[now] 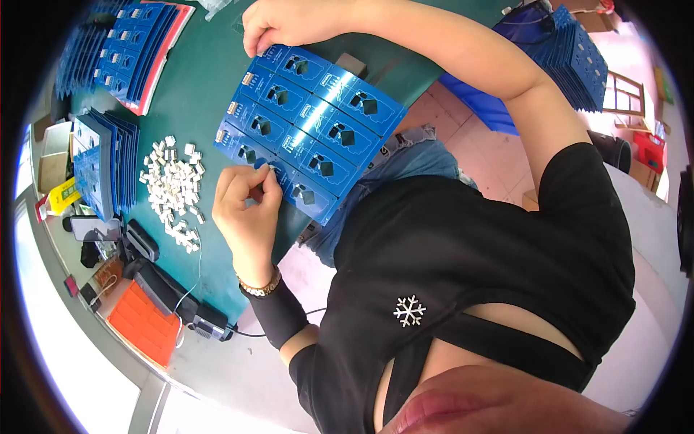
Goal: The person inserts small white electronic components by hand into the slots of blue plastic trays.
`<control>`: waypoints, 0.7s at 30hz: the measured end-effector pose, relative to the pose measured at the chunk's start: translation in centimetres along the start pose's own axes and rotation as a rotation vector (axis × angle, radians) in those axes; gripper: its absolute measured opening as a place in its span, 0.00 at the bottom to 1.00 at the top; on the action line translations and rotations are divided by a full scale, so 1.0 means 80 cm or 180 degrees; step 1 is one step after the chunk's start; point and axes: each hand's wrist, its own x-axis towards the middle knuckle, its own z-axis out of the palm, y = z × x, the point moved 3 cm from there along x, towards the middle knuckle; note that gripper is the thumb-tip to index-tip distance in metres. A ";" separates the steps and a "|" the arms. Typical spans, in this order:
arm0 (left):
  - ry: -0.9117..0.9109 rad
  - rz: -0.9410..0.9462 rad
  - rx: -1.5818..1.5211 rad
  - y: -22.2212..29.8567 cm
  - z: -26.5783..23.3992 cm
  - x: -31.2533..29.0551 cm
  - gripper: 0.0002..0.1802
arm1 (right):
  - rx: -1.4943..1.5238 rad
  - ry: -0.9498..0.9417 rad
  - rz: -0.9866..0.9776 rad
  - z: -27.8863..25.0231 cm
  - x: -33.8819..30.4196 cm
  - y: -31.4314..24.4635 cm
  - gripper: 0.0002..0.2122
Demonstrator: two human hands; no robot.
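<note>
A blue circuit board panel [311, 124], with rows of boards and dark cut-outs, lies tilted over the table's edge and my lap. White connectors sit along its left edge and across its middle. My left hand [249, 206], wearing a bracelet, is at the panel's near edge, thumb and forefinger pinched over a small pale piece, seemingly a white connector, mostly hidden. My right hand [289, 25] closes its curled fingers on the panel's far left corner; whether they also hold a connector is hidden. Loose white connectors [173, 184] lie heaped left of the panel.
The green table [224, 65] carries stacked blue panels [108, 163] at left and more on a red-edged holder [155, 61] farther back. A phone [94, 228], dark devices and an orange mat [144, 323] lie near left. More panels [578, 65] stand at far right, beside a blue bin [481, 105].
</note>
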 end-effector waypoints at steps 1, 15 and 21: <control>0.0029 0.0003 -0.0014 -0.001 0.000 -0.001 0.05 | 0.0008 0.0009 0.0034 -0.002 0.000 -0.003 0.06; 0.0147 0.0022 -0.0139 -0.001 0.002 -0.004 0.05 | 0.0075 -0.0113 0.0116 -0.006 0.000 0.002 0.05; 0.0145 0.0018 -0.0070 0.001 0.004 -0.004 0.06 | 0.0035 -0.0164 0.0101 -0.006 -0.001 -0.001 0.05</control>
